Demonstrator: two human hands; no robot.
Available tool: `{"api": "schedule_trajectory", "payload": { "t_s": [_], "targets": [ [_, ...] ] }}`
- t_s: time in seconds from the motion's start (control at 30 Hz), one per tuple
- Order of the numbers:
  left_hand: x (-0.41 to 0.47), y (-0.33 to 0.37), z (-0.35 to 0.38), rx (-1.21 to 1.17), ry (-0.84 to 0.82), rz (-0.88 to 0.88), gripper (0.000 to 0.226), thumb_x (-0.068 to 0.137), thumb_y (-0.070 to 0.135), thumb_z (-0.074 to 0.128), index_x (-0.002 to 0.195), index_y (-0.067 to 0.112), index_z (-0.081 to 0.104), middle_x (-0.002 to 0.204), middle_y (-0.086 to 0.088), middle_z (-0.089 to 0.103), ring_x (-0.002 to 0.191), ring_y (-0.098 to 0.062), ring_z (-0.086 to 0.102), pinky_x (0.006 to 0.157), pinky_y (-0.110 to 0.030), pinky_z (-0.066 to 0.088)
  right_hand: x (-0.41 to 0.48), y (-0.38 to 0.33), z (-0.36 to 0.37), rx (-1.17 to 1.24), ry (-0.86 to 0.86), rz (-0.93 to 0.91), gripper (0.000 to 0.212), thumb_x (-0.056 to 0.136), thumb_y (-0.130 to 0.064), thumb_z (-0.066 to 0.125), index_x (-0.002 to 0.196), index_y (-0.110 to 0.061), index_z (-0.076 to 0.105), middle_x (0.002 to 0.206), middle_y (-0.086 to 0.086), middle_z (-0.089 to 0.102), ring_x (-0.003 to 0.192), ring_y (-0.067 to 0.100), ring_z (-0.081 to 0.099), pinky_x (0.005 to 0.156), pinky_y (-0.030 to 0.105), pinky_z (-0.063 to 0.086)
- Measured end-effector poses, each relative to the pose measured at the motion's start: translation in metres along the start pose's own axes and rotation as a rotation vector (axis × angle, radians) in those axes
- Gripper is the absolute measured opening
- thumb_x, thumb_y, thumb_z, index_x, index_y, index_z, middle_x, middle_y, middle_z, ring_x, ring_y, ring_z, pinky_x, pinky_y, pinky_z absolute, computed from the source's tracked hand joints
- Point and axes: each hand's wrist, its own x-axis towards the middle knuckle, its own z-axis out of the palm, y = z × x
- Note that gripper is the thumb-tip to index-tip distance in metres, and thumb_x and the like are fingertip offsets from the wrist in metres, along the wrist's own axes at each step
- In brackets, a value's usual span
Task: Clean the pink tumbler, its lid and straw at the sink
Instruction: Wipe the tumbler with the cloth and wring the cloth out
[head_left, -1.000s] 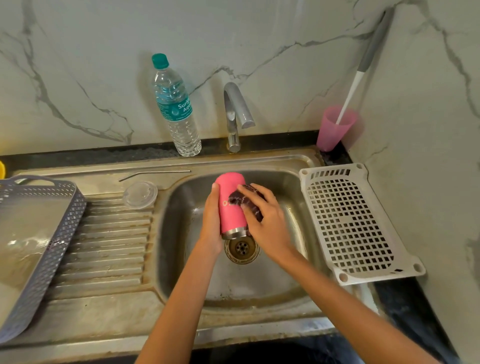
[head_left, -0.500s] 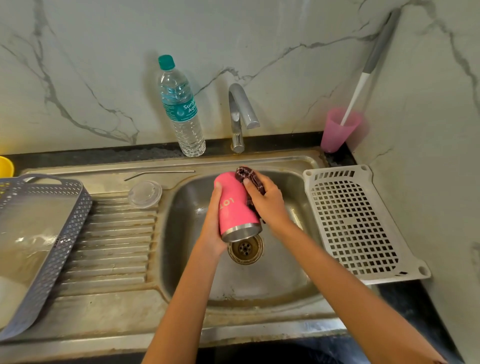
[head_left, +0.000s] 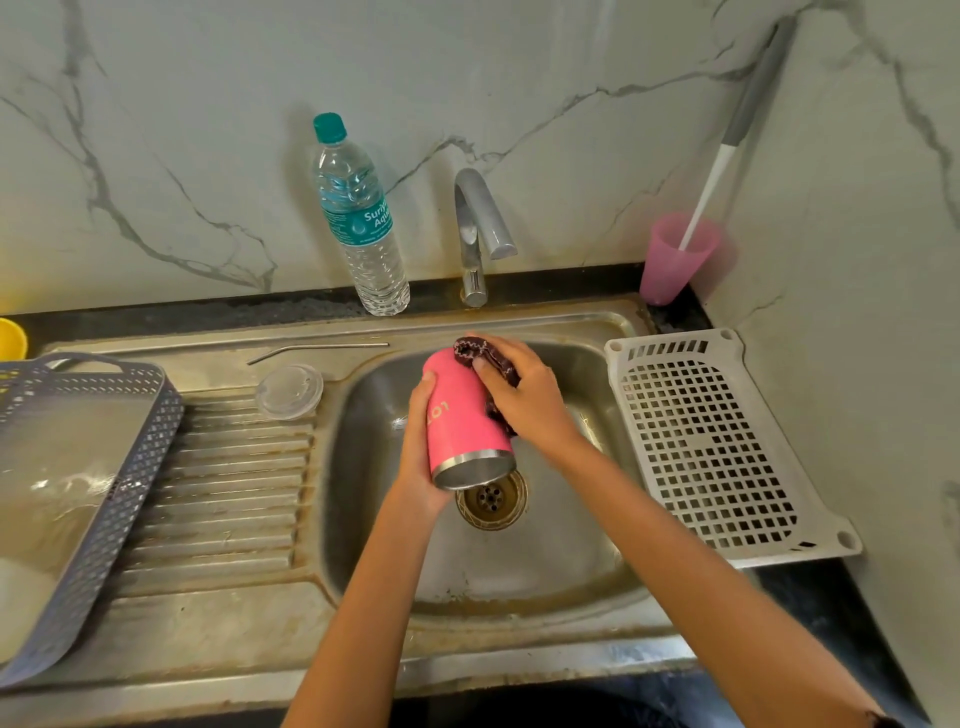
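Note:
Over the steel sink basin (head_left: 561, 561) my left hand (head_left: 421, 457) grips the pink tumbler (head_left: 460, 421), which is tilted with its steel rim toward me, above the drain. My right hand (head_left: 524, 395) holds a dark maroon scrubber (head_left: 480, 353) and presses it on the tumbler's far end and right side. The clear round lid (head_left: 289, 391) lies on the ribbed drainboard at the basin's left. Behind the lid, the bent metal straw (head_left: 317, 351) lies flat on the sink's back ledge.
A tap (head_left: 480, 228) stands behind the basin, no water running. A water bottle (head_left: 361, 218) stands left of it. A pink cup (head_left: 675, 257) with a long-handled brush sits in the right corner. A white perforated tray (head_left: 711, 447) lies right; a grey basket (head_left: 88, 499) left.
The scrubber and my right hand slid from the tumbler's middle up to its far end. The tumbler tilted so its steel rim points more toward me.

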Motion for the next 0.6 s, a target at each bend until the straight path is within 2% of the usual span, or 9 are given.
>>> {"api": "schedule_trajectory", "payload": {
  "t_s": [0.07, 0.13, 0.2, 0.33, 0.43, 0.53, 0.6],
  "targets": [
    [0.001, 0.001, -0.003, -0.015, 0.026, 0.044, 0.051, 0.091, 0.051, 0.051, 0.125, 0.014, 0.057, 0.104, -0.014, 0.07, 0.087, -0.027, 0.07, 0.067, -0.04, 0.059, -0.002, -0.002, 0.003, -0.049, -0.041, 0.001, 0.036, 0.096, -0.022, 0.057, 0.132, -0.025, 0.057, 0.131, -0.004, 0.054, 0.116, 0.005, 0.048, 0.105, 0.028, 0.039],
    [0.002, -0.001, -0.005, -0.044, 0.044, 0.077, 0.052, 0.09, 0.053, 0.049, 0.122, 0.013, 0.059, 0.102, -0.013, 0.071, 0.087, -0.026, 0.071, 0.068, -0.038, 0.06, -0.013, 0.0, 0.008, -0.131, -0.064, -0.064, 0.036, 0.095, -0.022, 0.057, 0.131, -0.028, 0.058, 0.129, -0.005, 0.054, 0.113, 0.002, 0.048, 0.102, 0.023, 0.04],
    [0.001, -0.001, -0.01, -0.023, 0.042, 0.071, 0.052, 0.09, 0.054, 0.047, 0.12, 0.013, 0.06, 0.103, -0.014, 0.071, 0.088, -0.026, 0.071, 0.071, -0.039, 0.061, -0.028, 0.004, 0.012, -0.186, -0.047, -0.1, 0.036, 0.095, -0.022, 0.057, 0.13, -0.031, 0.059, 0.131, -0.006, 0.051, 0.117, 0.006, 0.048, 0.101, 0.021, 0.038],
    [-0.003, 0.002, -0.014, 0.234, 0.08, 0.042, 0.052, 0.096, 0.052, 0.044, 0.125, 0.012, 0.061, 0.12, -0.017, 0.067, 0.102, -0.027, 0.068, 0.083, -0.038, 0.058, -0.043, 0.011, 0.017, -0.346, 0.035, -0.151, 0.04, 0.092, -0.016, 0.06, 0.13, -0.03, 0.059, 0.137, -0.004, 0.049, 0.12, 0.019, 0.046, 0.104, 0.028, 0.038],
    [-0.004, -0.001, -0.006, 0.322, 0.099, 0.04, 0.051, 0.1, 0.051, 0.037, 0.119, 0.012, 0.064, 0.111, -0.013, 0.07, 0.097, -0.021, 0.07, 0.075, -0.03, 0.059, -0.055, 0.011, 0.03, -0.463, 0.045, -0.245, 0.053, 0.088, -0.007, 0.062, 0.133, -0.033, 0.056, 0.139, -0.002, 0.048, 0.118, 0.025, 0.044, 0.103, 0.035, 0.039],
    [-0.006, -0.008, -0.001, 0.315, 0.111, 0.051, 0.037, 0.101, 0.043, 0.04, 0.113, 0.017, 0.064, 0.103, -0.012, 0.072, 0.086, -0.02, 0.072, 0.065, -0.03, 0.059, -0.037, 0.013, 0.023, -0.377, 0.058, -0.237, 0.05, 0.088, -0.007, 0.061, 0.132, -0.031, 0.058, 0.139, -0.001, 0.049, 0.121, 0.021, 0.045, 0.106, 0.031, 0.037],
    [-0.01, -0.011, 0.0, 0.251, 0.094, 0.028, 0.037, 0.099, 0.048, 0.044, 0.11, 0.018, 0.063, 0.095, -0.011, 0.075, 0.082, -0.022, 0.073, 0.065, -0.035, 0.06, -0.015, 0.016, 0.008, -0.173, 0.031, -0.119, 0.042, 0.091, -0.012, 0.061, 0.129, -0.03, 0.06, 0.136, -0.002, 0.052, 0.122, 0.011, 0.047, 0.11, 0.03, 0.035]
  ]
}}
